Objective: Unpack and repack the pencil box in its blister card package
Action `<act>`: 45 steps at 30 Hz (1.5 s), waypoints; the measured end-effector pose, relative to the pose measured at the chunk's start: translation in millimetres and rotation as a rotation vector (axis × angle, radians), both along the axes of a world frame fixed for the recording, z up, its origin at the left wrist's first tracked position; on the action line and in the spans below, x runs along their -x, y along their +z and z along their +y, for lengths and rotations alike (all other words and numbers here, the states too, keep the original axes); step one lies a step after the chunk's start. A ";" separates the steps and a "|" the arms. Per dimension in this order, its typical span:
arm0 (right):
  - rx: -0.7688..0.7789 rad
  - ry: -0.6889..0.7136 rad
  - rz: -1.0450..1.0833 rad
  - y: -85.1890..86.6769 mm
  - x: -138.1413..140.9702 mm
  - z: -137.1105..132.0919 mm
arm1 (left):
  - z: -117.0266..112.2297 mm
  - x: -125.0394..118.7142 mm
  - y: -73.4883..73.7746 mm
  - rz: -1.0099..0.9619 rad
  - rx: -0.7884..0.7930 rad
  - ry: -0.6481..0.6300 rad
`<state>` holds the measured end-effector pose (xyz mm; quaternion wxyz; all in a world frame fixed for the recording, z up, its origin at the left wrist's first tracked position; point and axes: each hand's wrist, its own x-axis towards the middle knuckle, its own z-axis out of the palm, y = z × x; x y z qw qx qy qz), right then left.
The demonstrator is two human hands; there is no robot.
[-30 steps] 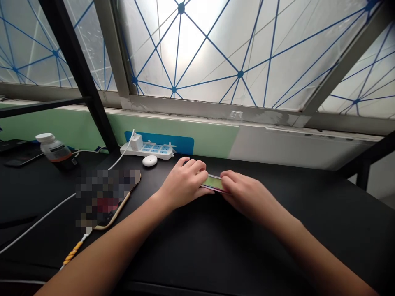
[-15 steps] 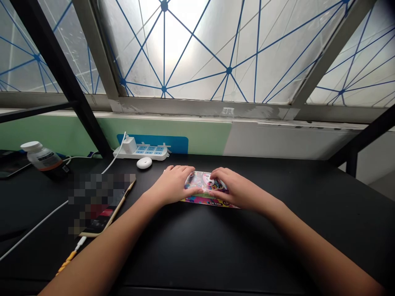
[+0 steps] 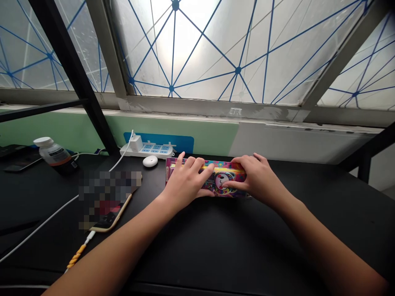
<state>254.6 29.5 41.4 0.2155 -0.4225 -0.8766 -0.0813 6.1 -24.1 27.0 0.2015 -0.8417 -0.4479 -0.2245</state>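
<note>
A brightly patterned pencil box with a round white cartoon face rests on the black desk in front of me. My left hand lies across its left part, the fingers over the top and the thumb along the near lower edge. Gripping the right end is my right hand, thumb on the front beside the cartoon face and fingers over the upper edge. The hands cover much of the box's left and right parts.
Left of the box lie a white round case and a phone, partly blurred, with a cable. Behind are a power strip and a bottle. A black frame post stands at left.
The pencil box appears tipped so that its patterned face shows more fully; its lettered side is out of sight. Both hands have shifted on it, the right one toward the upper right. The view has swung slightly left.
</note>
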 end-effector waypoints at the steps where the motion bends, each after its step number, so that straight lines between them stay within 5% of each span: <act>1: -0.015 0.007 -0.009 1.2 0.2 -1.8 | -0.8 0.1 1.3 -0.018 -0.017 0.012; 5: -0.012 0.086 -0.109 -2.2 7.3 -10.3 | -3.9 0.5 7.0 -0.074 -0.009 0.067; 10: 0.047 0.175 -0.247 -11.3 24.2 -23.3 | -2.9 -0.7 5.5 0.030 0.263 0.026; 25: 0.308 0.283 -0.242 -38.2 38.4 -22.7 | 12.3 22.6 -25.0 -0.222 0.566 -0.029; 33: 0.402 0.291 -0.242 -31.6 8.0 -15.6 | 12.1 23.2 -20.8 -0.182 0.577 -0.025; 45: 0.559 0.098 -0.286 -18.3 -57.7 -31.0 | 3.6 8.7 -17.8 -0.042 0.636 0.018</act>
